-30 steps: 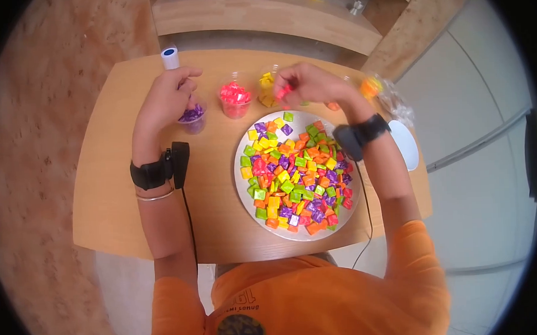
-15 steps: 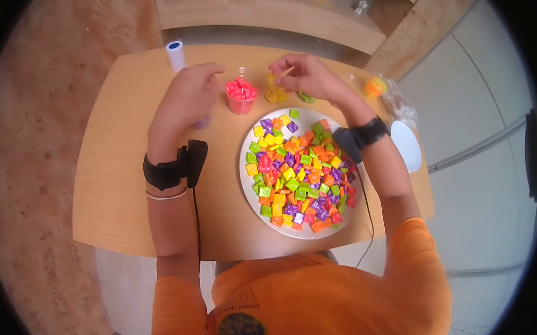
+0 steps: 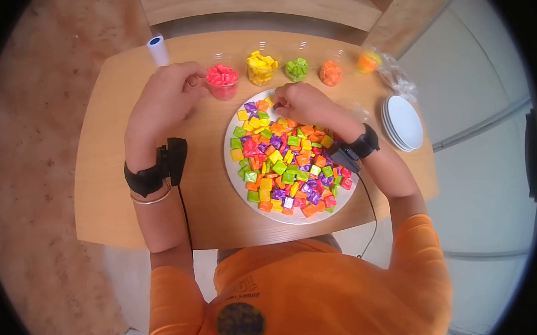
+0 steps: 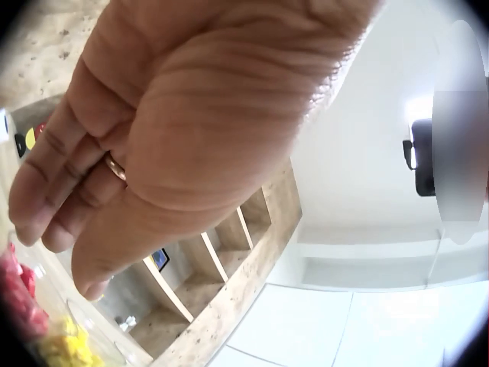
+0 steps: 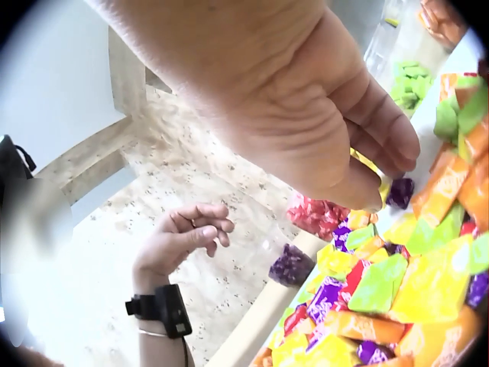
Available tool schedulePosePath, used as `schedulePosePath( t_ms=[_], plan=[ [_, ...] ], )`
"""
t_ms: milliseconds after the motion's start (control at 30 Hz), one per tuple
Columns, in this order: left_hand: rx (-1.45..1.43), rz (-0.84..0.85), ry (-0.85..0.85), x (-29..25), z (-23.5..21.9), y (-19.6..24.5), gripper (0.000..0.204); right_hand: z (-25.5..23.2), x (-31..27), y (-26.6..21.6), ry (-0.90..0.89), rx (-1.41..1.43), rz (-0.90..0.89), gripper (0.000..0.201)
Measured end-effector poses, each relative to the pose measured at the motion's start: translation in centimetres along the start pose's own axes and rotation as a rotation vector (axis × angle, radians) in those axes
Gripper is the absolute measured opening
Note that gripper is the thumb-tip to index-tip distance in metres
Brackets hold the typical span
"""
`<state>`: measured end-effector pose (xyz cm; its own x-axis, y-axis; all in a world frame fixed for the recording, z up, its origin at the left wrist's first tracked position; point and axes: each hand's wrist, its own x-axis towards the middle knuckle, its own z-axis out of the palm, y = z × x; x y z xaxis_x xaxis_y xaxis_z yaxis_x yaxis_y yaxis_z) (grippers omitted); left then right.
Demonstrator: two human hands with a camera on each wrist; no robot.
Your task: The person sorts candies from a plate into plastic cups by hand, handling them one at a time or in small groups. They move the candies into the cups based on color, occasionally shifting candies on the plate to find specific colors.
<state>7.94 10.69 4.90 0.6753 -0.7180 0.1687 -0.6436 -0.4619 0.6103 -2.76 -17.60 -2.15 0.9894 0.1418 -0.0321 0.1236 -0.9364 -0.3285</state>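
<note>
A round white plate (image 3: 236, 187) is heaped with square candies in orange, green, yellow, purple and pink wrappers. At its far edge, my right hand (image 3: 306, 105) points down and pinches a purple candy (image 5: 400, 193) between thumb and fingertips. My left hand (image 3: 166, 100) hovers over the table's left part with loosely bent fingers, nothing visible in them. Beside its fingertips stands a clear cup of pink candies (image 3: 222, 76). A cup of purple candies (image 5: 292, 265) is hidden beneath the left hand in the head view.
Cups of yellow candies (image 3: 261, 66), green candies (image 3: 296, 69) and orange candies (image 3: 331, 73) line the table's far side. A white roll (image 3: 158, 51) stands far left. Stacked white lids (image 3: 403, 122) and a crumpled clear plastic bag (image 3: 396, 81) lie on the right.
My right hand has come down from near the cups to the plate's far edge; the pink candy at its fingers a second ago is gone from them. My left hand stays near the purple cup.
</note>
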Motion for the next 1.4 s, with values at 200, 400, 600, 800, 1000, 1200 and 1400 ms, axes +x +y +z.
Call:
schedulePosePath(
  t_ms=[200, 400, 600, 800, 1000, 1200, 1400],
  plan=[
    [0.069, 0.285, 0.008, 2.7, 8.9, -2.1, 0.026, 1.1, 0.7, 0.0, 0.001, -0.048, 0.026, 0.027],
    [0.188, 0.332, -0.027, 3.4, 14.1, -2.4, 0.029, -0.7, 0.1, -0.4, 0.107, 0.131, -0.009, 0.028],
    [0.283, 0.169, -0.195, 4.0, 13.7, -1.9, 0.03, 0.7, 1.9, -0.8, -0.01, 0.182, -0.12, 0.032],
    [0.113, 0.271, -0.035, 3.0, 14.2, -2.4, 0.031, -1.1, 0.0, 0.0, -0.094, -0.151, -0.008, 0.022],
    [0.067, 0.324, -0.128, 3.4, 13.5, -2.8, 0.031, -1.5, -1.5, -1.3, -0.068, -0.01, -0.114, 0.016],
    [0.089, 0.38, -0.254, 3.5, 14.2, -3.0, 0.027, -2.4, -2.7, -1.7, -0.221, 0.029, -0.146, 0.018],
    [0.097, 0.407, -0.175, 3.5, 14.8, -2.6, 0.023, -1.9, -4.2, -2.9, -0.129, 0.186, -0.219, 0.017]
  ],
)
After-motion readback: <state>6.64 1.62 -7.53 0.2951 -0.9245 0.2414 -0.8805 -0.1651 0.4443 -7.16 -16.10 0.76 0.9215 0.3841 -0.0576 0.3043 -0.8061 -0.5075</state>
